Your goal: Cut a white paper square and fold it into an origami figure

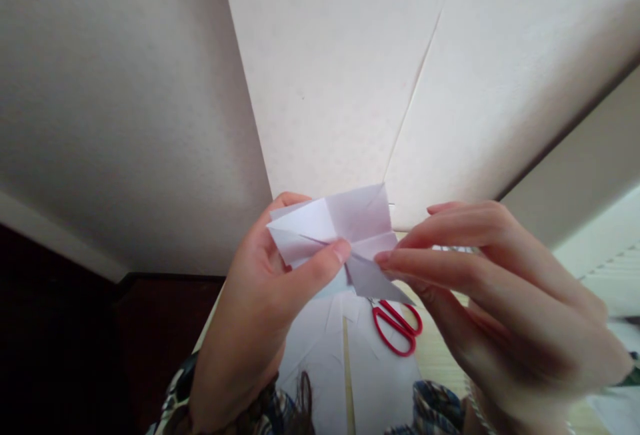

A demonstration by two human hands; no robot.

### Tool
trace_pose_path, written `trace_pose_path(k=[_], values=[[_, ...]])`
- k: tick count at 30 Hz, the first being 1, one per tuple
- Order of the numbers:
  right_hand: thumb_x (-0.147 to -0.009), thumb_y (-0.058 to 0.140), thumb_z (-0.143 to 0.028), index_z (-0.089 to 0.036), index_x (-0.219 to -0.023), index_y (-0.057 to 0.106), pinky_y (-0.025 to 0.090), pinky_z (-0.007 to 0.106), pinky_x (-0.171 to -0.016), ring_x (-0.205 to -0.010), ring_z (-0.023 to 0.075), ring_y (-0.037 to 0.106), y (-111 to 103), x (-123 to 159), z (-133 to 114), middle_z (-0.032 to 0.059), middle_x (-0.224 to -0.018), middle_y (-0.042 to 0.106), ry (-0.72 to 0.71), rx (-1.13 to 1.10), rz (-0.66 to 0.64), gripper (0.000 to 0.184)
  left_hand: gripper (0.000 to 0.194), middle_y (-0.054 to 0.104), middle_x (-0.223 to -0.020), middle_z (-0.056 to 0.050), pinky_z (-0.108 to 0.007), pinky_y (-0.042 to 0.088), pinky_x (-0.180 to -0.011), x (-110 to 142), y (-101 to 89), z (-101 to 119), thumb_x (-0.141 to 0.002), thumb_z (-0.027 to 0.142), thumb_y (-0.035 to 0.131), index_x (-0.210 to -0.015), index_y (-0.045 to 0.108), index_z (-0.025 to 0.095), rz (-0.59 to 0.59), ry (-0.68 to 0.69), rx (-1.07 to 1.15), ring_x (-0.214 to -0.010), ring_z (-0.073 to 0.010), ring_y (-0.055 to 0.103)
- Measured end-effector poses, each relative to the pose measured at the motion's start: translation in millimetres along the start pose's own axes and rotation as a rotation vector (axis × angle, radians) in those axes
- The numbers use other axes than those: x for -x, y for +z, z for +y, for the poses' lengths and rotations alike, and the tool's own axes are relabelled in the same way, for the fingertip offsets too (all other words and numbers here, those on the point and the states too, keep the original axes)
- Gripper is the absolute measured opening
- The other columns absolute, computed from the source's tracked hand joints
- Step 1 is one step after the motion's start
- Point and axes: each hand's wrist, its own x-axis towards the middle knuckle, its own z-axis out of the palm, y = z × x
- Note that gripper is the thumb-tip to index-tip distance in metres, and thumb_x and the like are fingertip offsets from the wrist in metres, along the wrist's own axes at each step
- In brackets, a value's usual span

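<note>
A folded piece of white paper is held up in front of me above the table, with creases crossing its middle and a pointed flap sticking out at the lower right. My left hand is closed on its left side, thumb pressed on the central fold and the other fingers behind. At the right, my right hand pinches the lower-right flap between its fingertips. The paper hides part of the fingers. Below it lie scissors with red handles, their blades mostly covered.
White paper sheets and cut pieces lie on the pale wooden table beneath my hands. A light wall with a corner and a seam rises close behind. Dark floor shows at the lower left.
</note>
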Motion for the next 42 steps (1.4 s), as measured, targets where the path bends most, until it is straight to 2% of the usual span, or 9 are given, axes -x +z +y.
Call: trace_pose_path(k=[4, 9, 14, 18, 24, 28, 31, 38, 42], values=[[-0.091, 0.065, -0.013, -0.027, -0.095, 0.065, 0.045, 0.029, -0.078, -0.089, 0.0111, 0.058, 1, -2, -2, -0.0056, -0.095, 0.062, 0.021, 0.015, 0.064, 0.014, 0.027, 0.062, -0.063, 0.007, -0.016, 0.046, -0.052, -1, -0.2, 0, -0.065, 0.015, 0.079, -0.080, 0.059, 0.024, 0.009, -0.007, -0.030, -0.056, -0.0094, 0.056], [-0.088, 0.069, -0.015, -0.022, -0.088, 0.067, 0.048, 0.030, -0.074, -0.088, 0.0136, 0.060, 8, -7, -6, -0.0013, -0.095, 0.062, 0.101, -0.039, 0.117, 0.007, 0.030, 0.060, -0.058, 0.009, -0.014, 0.043, -0.045, 2, 5.5, 3, -0.062, 0.014, 0.079, -0.080, 0.057, 0.025, 0.085, 0.045, -0.095, -0.049, -0.0082, 0.053], [-0.092, 0.065, -0.020, -0.024, -0.086, 0.065, 0.051, 0.034, -0.076, -0.095, 0.0182, 0.063, 10, -7, -7, 0.0009, -0.100, 0.066, 0.194, -0.096, 0.097, 0.007, 0.029, 0.058, -0.055, 0.011, -0.011, 0.042, -0.045, 6, 9.6, 6, -0.060, 0.012, 0.078, -0.077, 0.057, 0.025, 0.148, 0.059, -0.139, -0.049, -0.0065, 0.051], [-0.092, 0.065, -0.017, -0.024, -0.089, 0.066, 0.053, 0.031, -0.073, -0.093, 0.0165, 0.065, 7, -6, -6, -0.0004, -0.099, 0.068, 0.153, -0.107, 0.084, 0.008, 0.032, 0.061, -0.056, 0.011, -0.012, 0.043, -0.044, 5, 8.4, 5, -0.058, 0.012, 0.080, -0.078, 0.060, 0.026, 0.133, 0.090, -0.109, -0.048, -0.0077, 0.053], [-0.093, 0.064, -0.018, -0.025, -0.091, 0.067, 0.053, 0.026, -0.074, -0.093, 0.0122, 0.066, 3, -4, -8, -0.0031, -0.101, 0.069, 0.140, -0.110, 0.054, 0.008, 0.031, 0.063, -0.061, 0.011, -0.017, 0.043, -0.045, 7, 13.6, 8, -0.062, 0.012, 0.079, -0.082, 0.061, 0.029, 0.147, 0.050, -0.145, -0.047, -0.0093, 0.053], [-0.093, 0.065, -0.018, -0.024, -0.088, 0.067, 0.054, 0.025, -0.073, -0.092, 0.0114, 0.067, 4, -4, -9, -0.0033, -0.098, 0.070, 0.142, -0.108, 0.081, 0.008, 0.033, 0.062, -0.062, 0.010, -0.014, 0.041, -0.041, 7, 12.8, 6, -0.061, 0.009, 0.077, -0.084, 0.065, 0.029, 0.124, 0.130, -0.146, -0.045, -0.0076, 0.053], [-0.092, 0.066, -0.018, -0.024, -0.085, 0.067, 0.054, 0.026, -0.073, -0.092, 0.0122, 0.068, 5, -5, -10, -0.0033, -0.097, 0.071, 0.170, -0.129, 0.090, 0.009, 0.033, 0.060, -0.061, 0.009, -0.013, 0.038, -0.040, 7, 12.1, 7, -0.061, 0.006, 0.074, -0.085, 0.066, 0.027, 0.106, 0.166, -0.145, -0.045, -0.0072, 0.053], [-0.089, 0.070, -0.020, -0.026, -0.085, 0.067, 0.056, 0.030, -0.068, -0.086, 0.0166, 0.070, 9, -5, -6, -0.0024, -0.092, 0.074, 0.271, -0.209, 0.076, 0.007, 0.033, 0.053, -0.056, 0.009, -0.014, 0.037, -0.040, 9, 15.1, 12, -0.059, 0.006, 0.075, -0.081, 0.067, 0.029, 0.123, 0.103, -0.126, -0.045, -0.0083, 0.048], [-0.090, 0.069, -0.021, -0.026, -0.085, 0.069, 0.054, 0.028, -0.061, -0.075, 0.0152, 0.068, 8, -3, -5, -0.0022, -0.083, 0.073, 0.320, -0.213, 0.118, 0.007, 0.034, 0.058, -0.060, 0.009, -0.014, 0.039, -0.041, 9, 13.0, 8, -0.060, 0.008, 0.078, -0.082, 0.070, 0.032, 0.107, 0.118, -0.106, -0.046, -0.0076, 0.050]])
